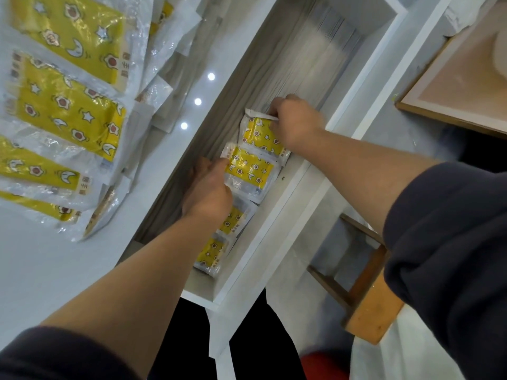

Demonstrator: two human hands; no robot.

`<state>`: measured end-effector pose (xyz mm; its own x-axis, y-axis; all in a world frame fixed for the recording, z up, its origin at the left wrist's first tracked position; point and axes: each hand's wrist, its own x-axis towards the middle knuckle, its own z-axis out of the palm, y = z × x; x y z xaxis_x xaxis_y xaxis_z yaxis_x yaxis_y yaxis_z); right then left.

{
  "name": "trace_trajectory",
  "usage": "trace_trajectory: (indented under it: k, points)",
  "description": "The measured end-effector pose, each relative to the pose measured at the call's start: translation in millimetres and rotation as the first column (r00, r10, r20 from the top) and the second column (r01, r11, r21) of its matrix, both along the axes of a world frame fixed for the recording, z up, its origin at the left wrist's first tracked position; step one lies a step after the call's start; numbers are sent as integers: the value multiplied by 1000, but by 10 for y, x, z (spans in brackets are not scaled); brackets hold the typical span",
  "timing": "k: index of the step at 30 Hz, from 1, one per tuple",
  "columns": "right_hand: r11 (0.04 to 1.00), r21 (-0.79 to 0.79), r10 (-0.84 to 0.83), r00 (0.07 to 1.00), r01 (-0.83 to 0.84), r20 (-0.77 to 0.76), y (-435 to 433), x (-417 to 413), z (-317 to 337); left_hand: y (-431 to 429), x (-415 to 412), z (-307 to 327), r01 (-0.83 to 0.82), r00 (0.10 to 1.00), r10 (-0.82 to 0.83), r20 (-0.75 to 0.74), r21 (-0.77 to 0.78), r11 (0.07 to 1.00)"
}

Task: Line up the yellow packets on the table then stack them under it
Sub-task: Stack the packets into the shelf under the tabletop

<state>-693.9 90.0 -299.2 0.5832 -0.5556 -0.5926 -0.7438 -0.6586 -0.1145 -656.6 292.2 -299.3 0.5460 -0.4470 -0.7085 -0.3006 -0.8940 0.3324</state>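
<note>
Stacking is well underway, I judge, but far from finished. Below the edge of the white table (41, 270) an open compartment (274, 215) holds a row of yellow packets lying flat, each overlapping the one beside it. My right hand (295, 124) is at the far packet (260, 137), fingers curled over its top corner and seemingly pinching the clear flap there. My left hand (208, 193) is on the next packet (249, 168), with the thumb laid along its left edge; the other fingers are hidden beneath the hand, so I read this as a light grip on that edge, not a firm clutch. Nearer to me, the two nearer packets (219, 237) lie in the same row, partly covered by my left wrist, and neither hand touches them. That makes at least four packets under the table. The tabletop packets (68, 105) lie in an overlapping line at the left, not yet moved, and more clear wrappers are bunched just beside them, so the larger share looks left to carry down. What is below is a shingled row more than a neat stack, so squaring up may be needed too.
</note>
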Motion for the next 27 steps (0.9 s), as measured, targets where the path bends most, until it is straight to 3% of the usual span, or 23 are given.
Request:
trace_trajectory:
  k: [7, 12, 15, 18, 22, 27]
  points:
    - [982, -72, 167, 982, -173, -92, 144, -51, 91, -60, 5, -10, -27, 998, 24, -51, -59, 998]
    - [975, -128, 158, 973, -180, -169, 194, -36, 63, -125, -22, 74, 372, 926, -367, 84, -48, 927]
    - [977, -121, 151, 972, -175, -180, 201, -30, 94, -141, -21, 101, 426, 903, -423, 71, -37, 904]
    - [983, -113, 127, 981, -144, -144, 247, -69, 187, -72, -24, 189, 386, 922, -382, 72, -74, 919]
    - [998, -46, 49, 999, -49, 4, 494, -163, 616, 186, 1, 679, 185, 982, -165, 89, -302, 935]
    - [972, 162, -197, 970, 173, 146, 1121, -213, 1225, 574, 200, 1485, -51, 998, 59, 9, -396, 917]
